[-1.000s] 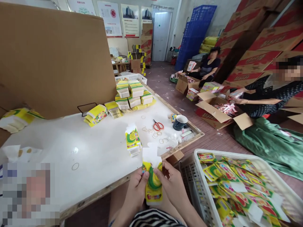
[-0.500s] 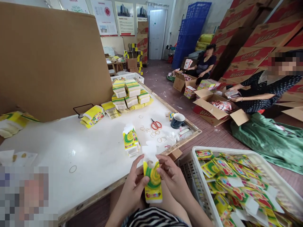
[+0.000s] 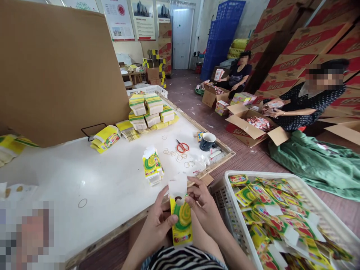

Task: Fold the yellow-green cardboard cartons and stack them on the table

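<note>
A small yellow and green printed carton (image 3: 182, 222) stands in front of my lap, its white top flap raised and a dark gap visible below it. My left hand (image 3: 161, 216) grips the carton's left side, thumb on the front. On the right side, my right hand (image 3: 201, 199) holds it near the top, thumb by the gap and other fingers behind the flap. Just beyond, on the white tabletop (image 3: 112, 183), lies a short stack of matching flat cartons (image 3: 152, 165).
Scissors (image 3: 182, 146), loose rubber bands and a dark mug (image 3: 207, 141) occupy the table's right end. Bundled cartons (image 3: 146, 105) are piled farther back. A white basket (image 3: 228, 187) of filled-looking packs stands at my right. Two people sit beside open boxes (image 3: 247, 135) beyond.
The carton's white top flap now stands straighter and the gap beneath it looks wider and darker. Both hands keep their hold. The view has turned slightly right.
</note>
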Tool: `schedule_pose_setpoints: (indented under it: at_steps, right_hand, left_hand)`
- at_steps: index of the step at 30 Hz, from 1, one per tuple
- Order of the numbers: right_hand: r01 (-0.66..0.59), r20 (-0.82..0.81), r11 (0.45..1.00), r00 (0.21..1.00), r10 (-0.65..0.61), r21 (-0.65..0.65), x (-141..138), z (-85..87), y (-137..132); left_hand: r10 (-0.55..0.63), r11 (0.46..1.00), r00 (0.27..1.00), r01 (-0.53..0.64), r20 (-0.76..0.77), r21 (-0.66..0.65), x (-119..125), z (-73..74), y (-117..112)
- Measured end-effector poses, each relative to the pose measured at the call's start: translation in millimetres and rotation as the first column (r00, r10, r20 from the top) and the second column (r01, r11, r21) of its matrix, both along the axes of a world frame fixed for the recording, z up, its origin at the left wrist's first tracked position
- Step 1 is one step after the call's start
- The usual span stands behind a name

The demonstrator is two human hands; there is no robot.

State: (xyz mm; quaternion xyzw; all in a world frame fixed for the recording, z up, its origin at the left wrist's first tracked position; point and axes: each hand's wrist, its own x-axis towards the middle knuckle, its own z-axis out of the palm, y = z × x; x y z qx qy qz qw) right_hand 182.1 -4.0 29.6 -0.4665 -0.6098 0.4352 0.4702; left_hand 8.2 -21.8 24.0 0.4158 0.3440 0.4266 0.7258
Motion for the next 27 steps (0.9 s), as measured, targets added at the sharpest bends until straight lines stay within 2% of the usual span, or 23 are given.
schedule_pose_setpoints:
  at_steps: [3, 5, 8, 10, 12, 16, 21, 24, 27]
  right_hand:
    - [-0.030, 0.030, 0.997, 0.999, 0.028, 0.065, 4.7, -0.4, 0.9]
    - [-0.046, 0.068, 0.996, 0.997, 0.041, 0.072, 8.1, 0.5, 1.2]
    - [-0.089, 0.078, 0.995, 0.993, 0.093, -0.052, 8.5, 3.7, 0.2]
    - [-0.122, 0.073, 0.982, 0.988, 0.133, -0.144, 5.8, 5.3, -0.7]
    - [-0.105, 0.117, 0.978, 0.985, 0.127, -0.180, 2.8, 4.9, -0.6]
    - [-0.037, 0.261, 0.988, 0.962, 0.076, -0.151, 0.2, -1.1, 2.4]
    - [-0.003, 0.368, 0.992, 0.929, 0.048, -0.122, -3.0, -6.2, 3.1]
    - [-0.027, 0.356, 0.997, 0.933, 0.052, -0.075, -1.5, -5.4, 1.4]
    - [-0.013, 0.275, 1.000, 0.961, 0.016, -0.014, 3.5, -5.2, 0.9]
  left_hand:
    - [-0.013, 1.000, 0.998, 0.014, -0.066, 0.013, -1.5, 1.9, 2.9]
    - [0.021, 0.999, 0.994, -0.018, -0.109, 0.029, -2.2, 0.9, 4.6]
    - [0.078, 0.996, 0.981, -0.069, -0.175, 0.059, -1.7, -4.6, 5.3]
    - [0.084, 0.995, 0.973, -0.071, -0.216, 0.068, -0.5, -8.7, 4.5]
    - [0.066, 0.996, 0.975, -0.051, -0.213, 0.076, 1.0, -11.1, 3.2]
    - [0.017, 0.997, 0.990, -0.005, -0.143, 0.083, 3.2, -11.5, 1.6]
    - [0.048, 0.998, 0.991, -0.042, -0.124, 0.054, 2.3, -8.1, 4.6]
    - [0.066, 0.998, 0.992, -0.064, -0.108, 0.020, 1.6, -4.3, 6.8]
    - [0.062, 0.998, 0.995, -0.061, -0.082, 0.007, 3.0, -1.4, 7.8]
